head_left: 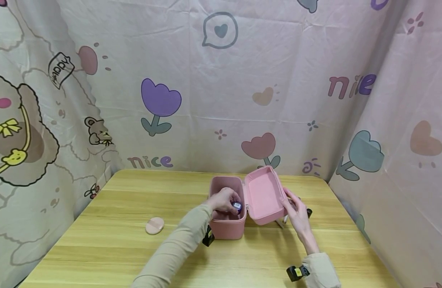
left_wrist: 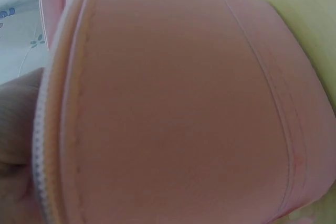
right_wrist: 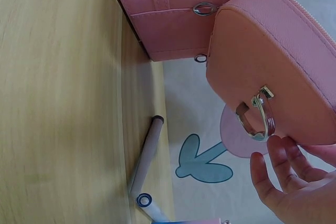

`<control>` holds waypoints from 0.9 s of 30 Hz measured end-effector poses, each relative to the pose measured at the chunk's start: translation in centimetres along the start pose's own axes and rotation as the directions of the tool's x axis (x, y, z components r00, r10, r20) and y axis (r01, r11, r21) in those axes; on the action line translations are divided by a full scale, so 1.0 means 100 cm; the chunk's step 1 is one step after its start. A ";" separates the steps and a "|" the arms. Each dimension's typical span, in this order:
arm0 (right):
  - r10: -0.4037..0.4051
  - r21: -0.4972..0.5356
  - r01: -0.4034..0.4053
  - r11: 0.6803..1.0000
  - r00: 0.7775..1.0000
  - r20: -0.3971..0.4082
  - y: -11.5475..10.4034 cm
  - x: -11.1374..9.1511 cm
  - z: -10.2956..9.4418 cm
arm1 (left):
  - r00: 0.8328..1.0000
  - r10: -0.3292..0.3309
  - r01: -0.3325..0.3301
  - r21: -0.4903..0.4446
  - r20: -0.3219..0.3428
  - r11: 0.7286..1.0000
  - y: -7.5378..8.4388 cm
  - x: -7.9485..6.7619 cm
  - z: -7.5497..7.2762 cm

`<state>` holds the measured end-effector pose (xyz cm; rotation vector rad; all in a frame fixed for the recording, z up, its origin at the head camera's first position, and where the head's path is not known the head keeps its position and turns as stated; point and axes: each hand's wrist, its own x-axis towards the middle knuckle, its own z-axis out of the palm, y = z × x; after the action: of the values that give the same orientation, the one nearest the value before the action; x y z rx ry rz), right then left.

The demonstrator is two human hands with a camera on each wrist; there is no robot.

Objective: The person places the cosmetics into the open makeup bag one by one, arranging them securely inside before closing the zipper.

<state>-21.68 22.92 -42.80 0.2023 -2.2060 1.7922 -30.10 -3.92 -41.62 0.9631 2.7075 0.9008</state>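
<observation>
A pink zippered cosmetic case (head_left: 228, 230) stands on the table with its lid (head_left: 265, 194) swung out to the right. My left hand (head_left: 224, 200) reaches down into the case and pinches a small dark blue item (head_left: 237, 206) with a white label on top; the rest of the item is hidden. From the left wrist, the case's outer wall (left_wrist: 173, 98) fills most of the view. My right hand (head_left: 295, 210) grips the lid's right edge. In the right wrist view, its fingers lie near the lid's small handle with a metal ring (right_wrist: 257, 116).
A round pale pink powder puff (head_left: 155, 225) lies on the wooden table (head_left: 134, 256) left of the case. Behind the lid, a slim tube (right_wrist: 148, 153) and a white tube with a blue ring-shaped end (right_wrist: 144, 200) lie on the table. Printed curtains (head_left: 206, 80) surround it.
</observation>
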 end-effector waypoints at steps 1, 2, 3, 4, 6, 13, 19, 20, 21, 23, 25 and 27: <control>-0.001 0.001 0.001 1.000 1.000 0.000 0.000 0.000 0.000 | 1.000 -0.011 0.011 0.009 0.000 1.000 0.000 0.000 0.001; -0.001 0.000 0.001 1.000 1.000 -0.001 0.000 0.000 0.000 | 1.000 -0.020 0.020 0.020 0.001 1.000 0.001 0.000 0.001; -0.002 0.000 0.002 1.000 1.000 -0.001 0.000 0.000 0.000 | 1.000 -0.031 0.031 0.030 0.002 0.999 0.001 0.000 0.001; -0.004 0.000 0.004 1.000 1.000 0.000 0.000 0.000 0.001 | 0.999 -0.040 0.040 0.041 0.003 0.998 0.001 0.000 0.002; -0.008 0.001 0.008 1.000 1.000 0.001 0.001 0.000 0.001 | 0.998 -0.061 0.060 0.059 0.007 0.996 0.002 0.000 0.002; -0.017 -0.007 0.017 1.000 1.000 0.008 0.001 0.000 0.000 | 0.997 -0.077 0.077 0.090 -0.001 0.993 -0.001 0.000 0.004; -0.020 -0.016 0.020 1.000 1.000 -0.003 0.002 0.000 0.001 | 0.999 -0.045 0.045 -0.004 -0.011 0.999 0.001 -0.002 0.002; -0.020 -0.017 0.020 1.000 1.000 -0.005 0.002 0.000 0.001 | 0.999 -0.030 0.030 -0.031 -0.012 0.999 0.000 -0.002 0.002; -0.022 -0.018 0.022 1.000 1.000 -0.004 0.002 0.000 0.001 | 1.000 -0.017 0.016 -0.058 -0.012 0.998 -0.001 -0.003 0.002; -0.022 -0.017 0.022 1.000 1.000 -0.003 0.002 0.000 0.000 | 1.000 0.001 -0.002 -0.099 -0.012 0.995 -0.003 -0.003 0.001; -0.022 -0.014 0.022 1.000 1.000 0.000 0.003 0.000 0.000 | 1.000 0.012 -0.014 -0.138 -0.017 0.990 -0.004 -0.004 0.000; -0.023 -0.011 0.023 1.000 1.000 0.004 0.003 0.001 0.000 | 1.000 0.015 -0.019 -0.164 -0.025 0.986 -0.004 -0.006 -0.001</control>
<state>-21.80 23.00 -43.03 0.2279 -2.2072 1.7685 -29.92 -4.58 -41.78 0.9482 2.5974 1.1253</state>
